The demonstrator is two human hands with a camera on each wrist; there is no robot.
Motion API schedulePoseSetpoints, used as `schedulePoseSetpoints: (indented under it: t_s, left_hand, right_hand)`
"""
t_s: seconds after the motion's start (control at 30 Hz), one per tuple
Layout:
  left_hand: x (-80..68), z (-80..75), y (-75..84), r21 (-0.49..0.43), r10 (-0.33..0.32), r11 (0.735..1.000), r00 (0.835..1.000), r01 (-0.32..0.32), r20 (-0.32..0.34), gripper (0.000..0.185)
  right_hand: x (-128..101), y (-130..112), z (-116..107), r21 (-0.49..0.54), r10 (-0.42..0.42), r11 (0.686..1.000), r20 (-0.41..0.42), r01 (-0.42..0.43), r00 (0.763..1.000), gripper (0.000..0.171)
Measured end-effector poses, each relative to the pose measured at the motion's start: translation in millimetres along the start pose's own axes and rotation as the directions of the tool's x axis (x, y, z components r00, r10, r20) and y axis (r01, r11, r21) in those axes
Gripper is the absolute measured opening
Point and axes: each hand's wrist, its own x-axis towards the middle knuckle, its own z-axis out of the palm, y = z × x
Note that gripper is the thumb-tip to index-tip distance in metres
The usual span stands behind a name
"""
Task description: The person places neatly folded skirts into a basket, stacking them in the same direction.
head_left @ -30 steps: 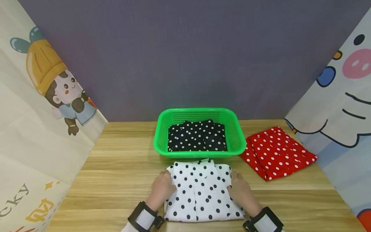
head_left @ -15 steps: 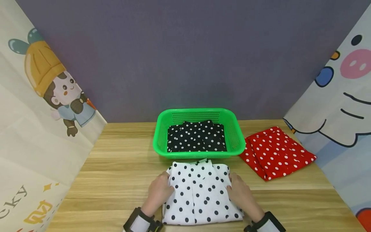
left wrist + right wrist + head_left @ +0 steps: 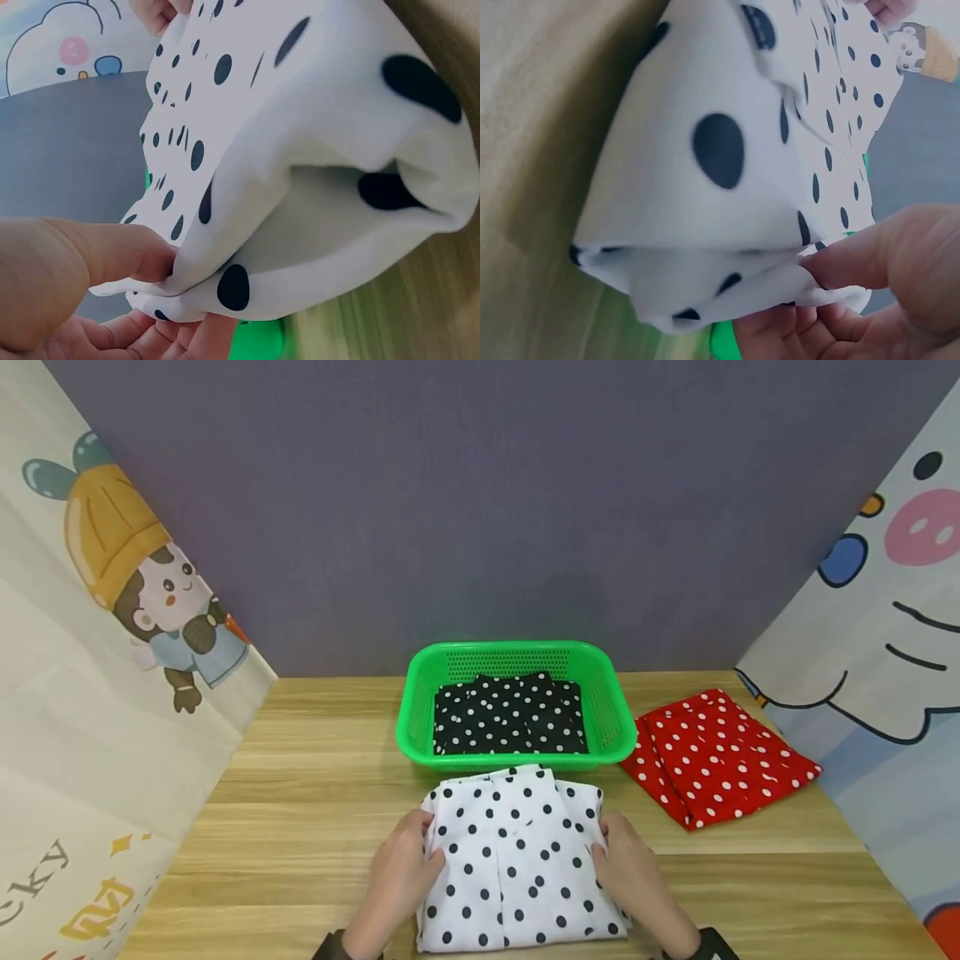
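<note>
A folded white cloth [image 3: 517, 860] with black polka dots lies in front of me in the head view, spread between both hands. My left hand [image 3: 405, 864] pinches its left edge, thumb on top and fingers underneath. On the opposite side, my right hand [image 3: 633, 868] grips the right edge the same way. In the left wrist view, the cloth's layers [image 3: 315, 217] gape open beyond the thumb. The right wrist view shows the folded corner [image 3: 682, 277] sagging, with the fingers curled under it. Its far edge overlaps the green basket's front in the head view.
Behind the white cloth stands a green plastic basket [image 3: 626, 739] holding a folded black cloth [image 3: 510, 718] with white dots. A folded red cloth [image 3: 720, 760] with white dots lies to its right on the wooden table [image 3: 315, 793]. A grey panel [image 3: 495, 510] rises behind.
The white cloth appears larger and raised toward me, its edges held by both hands. Both wrists have moved lower in the head view. Basket, black cloth and red cloth stay put.
</note>
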Motion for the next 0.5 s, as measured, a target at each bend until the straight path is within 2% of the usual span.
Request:
schedulePoseSetpoints:
  t_s: [0.2, 0.5]
  left_hand:
    - [-4.6, -7.5, 3.9, 0.005, 0.046, 0.999, 0.999, -0.046, -0.022, 0.037]
    - [-14.9, -9.4, 3.9, 0.026, 0.086, 0.996, 0.995, -0.084, -0.052, 0.035]
  right_hand:
    - [-2, -4, -6, 0.001, -0.014, 1.0, -0.007, 0.014, 1.0, 0.03]
    - [-9, -3, -5, 0.022, 0.006, 1.0, 0.026, -0.006, 1.0, 0.025]
